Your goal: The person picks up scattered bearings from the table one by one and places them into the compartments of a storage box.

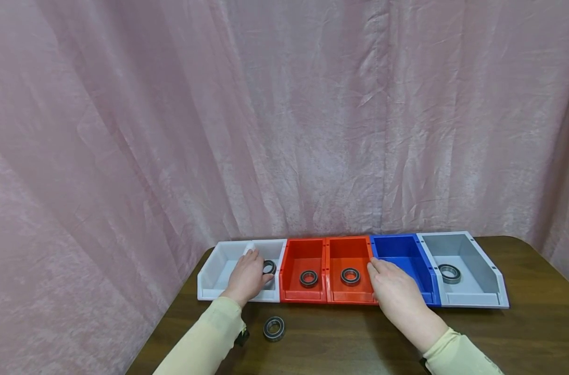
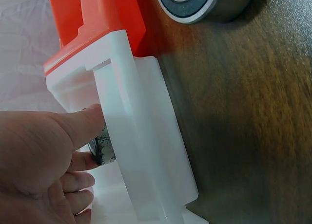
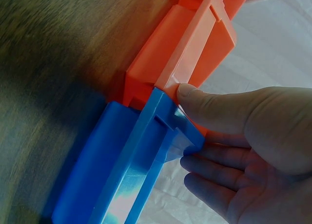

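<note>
My left hand (image 1: 248, 276) reaches into the white bin at the left of the row. Its thumb and index finger pinch a ball bearing (image 2: 104, 147), a dark-faced metal ring low behind the bin's front wall. My right hand (image 1: 399, 291) rests where a red bin (image 1: 350, 250) meets the blue bin (image 1: 399, 249). In the right wrist view its thumb touches the red rim's corner, while the other fingers extend by the adjoining walls. Another bearing (image 1: 274, 328) lies on the table before the white bin (image 2: 141, 136).
One bearing (image 1: 308, 278) lies in the left red bin, another (image 1: 350, 276) in the right red one. The grey bin (image 1: 473, 298) at the right end holds a bearing (image 1: 450, 273). A brown wooden table (image 1: 340, 344) carries the row, with a pink curtain (image 1: 312, 130) behind.
</note>
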The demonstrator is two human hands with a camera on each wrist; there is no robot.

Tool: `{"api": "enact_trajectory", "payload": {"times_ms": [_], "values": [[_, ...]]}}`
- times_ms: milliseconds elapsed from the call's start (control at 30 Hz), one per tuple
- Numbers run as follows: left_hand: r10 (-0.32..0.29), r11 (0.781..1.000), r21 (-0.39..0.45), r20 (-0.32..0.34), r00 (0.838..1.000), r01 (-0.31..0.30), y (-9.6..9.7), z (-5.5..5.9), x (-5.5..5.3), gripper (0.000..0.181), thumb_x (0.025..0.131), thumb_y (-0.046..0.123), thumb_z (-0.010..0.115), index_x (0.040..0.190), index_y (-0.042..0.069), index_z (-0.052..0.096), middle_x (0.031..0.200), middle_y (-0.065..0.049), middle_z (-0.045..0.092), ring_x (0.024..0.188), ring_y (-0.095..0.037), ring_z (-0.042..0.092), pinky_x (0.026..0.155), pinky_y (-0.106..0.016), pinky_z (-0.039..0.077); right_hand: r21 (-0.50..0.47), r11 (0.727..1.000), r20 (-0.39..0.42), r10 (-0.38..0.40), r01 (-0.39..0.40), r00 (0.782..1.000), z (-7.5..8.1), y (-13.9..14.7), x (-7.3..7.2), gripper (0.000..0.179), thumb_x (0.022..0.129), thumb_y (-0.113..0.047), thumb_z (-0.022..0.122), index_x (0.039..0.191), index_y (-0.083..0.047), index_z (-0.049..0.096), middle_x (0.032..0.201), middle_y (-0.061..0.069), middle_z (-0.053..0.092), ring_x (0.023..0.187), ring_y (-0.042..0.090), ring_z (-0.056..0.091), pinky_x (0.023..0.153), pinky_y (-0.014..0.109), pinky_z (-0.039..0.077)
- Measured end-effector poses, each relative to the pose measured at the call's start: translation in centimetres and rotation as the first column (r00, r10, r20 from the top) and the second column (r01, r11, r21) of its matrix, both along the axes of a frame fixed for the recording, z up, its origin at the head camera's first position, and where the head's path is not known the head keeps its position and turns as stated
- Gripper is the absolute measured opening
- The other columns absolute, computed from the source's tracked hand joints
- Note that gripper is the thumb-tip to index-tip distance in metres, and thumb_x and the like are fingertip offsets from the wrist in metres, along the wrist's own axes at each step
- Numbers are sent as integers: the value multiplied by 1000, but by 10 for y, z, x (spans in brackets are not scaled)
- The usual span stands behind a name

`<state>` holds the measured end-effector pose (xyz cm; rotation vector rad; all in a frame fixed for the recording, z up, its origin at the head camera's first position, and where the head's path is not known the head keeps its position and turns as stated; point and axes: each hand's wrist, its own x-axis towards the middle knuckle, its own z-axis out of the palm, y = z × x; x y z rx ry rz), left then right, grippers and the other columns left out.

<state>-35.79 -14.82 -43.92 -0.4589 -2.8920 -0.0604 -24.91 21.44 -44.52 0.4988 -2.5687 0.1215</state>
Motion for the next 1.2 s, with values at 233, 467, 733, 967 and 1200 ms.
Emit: {"api": "enact_trajectory", "payload": {"times_ms": [233,467,733,967,1200], "values": [[-12,1000,-5,1,1000,12,1,-2,2,54,98,29,87,130,-10,69,156,-31,57,151,-48,48,126,-59,37,0,1000,-6,-1,1,1000,0,0,0,53,79,-1,95,127,10,75,132,28,72,121,44,70,107,54,57],[-30,1000,-6,-22,999,30,2,-6,2,54,97,26,87,130,-12,68,156,-33,56,151,-50,47,126,-63,35,-1,1000,-21,5,-5,1000,-1,0,0,51,79,0,94,126,10,75,132,28,72,120,44,71,106,54,58],[-15,999,-38,-44,999,14,5,-9,5,55,95,25,88,132,-12,69,156,-32,56,152,-49,46,127,-62,34,-6,1000,-11,3,-3,1000,-1,0,0,53,79,-1,95,126,10,75,132,28,72,121,44,70,106,54,58],[1,997,-73,-52,999,-4,4,-15,3,51,95,25,88,130,-9,72,157,-30,56,153,-47,46,129,-63,31,-2,1000,-4,4,-4,1000,-1,0,0,54,79,-2,95,127,10,75,133,28,72,121,44,70,106,54,58],[4,995,-102,-27,1000,-6,6,-14,2,48,96,27,87,127,-6,74,157,-27,58,152,-46,48,129,-64,29,1,1000,10,-1,1,1000,0,0,0,55,79,-2,96,128,10,74,133,28,71,122,44,70,107,54,57]]}}
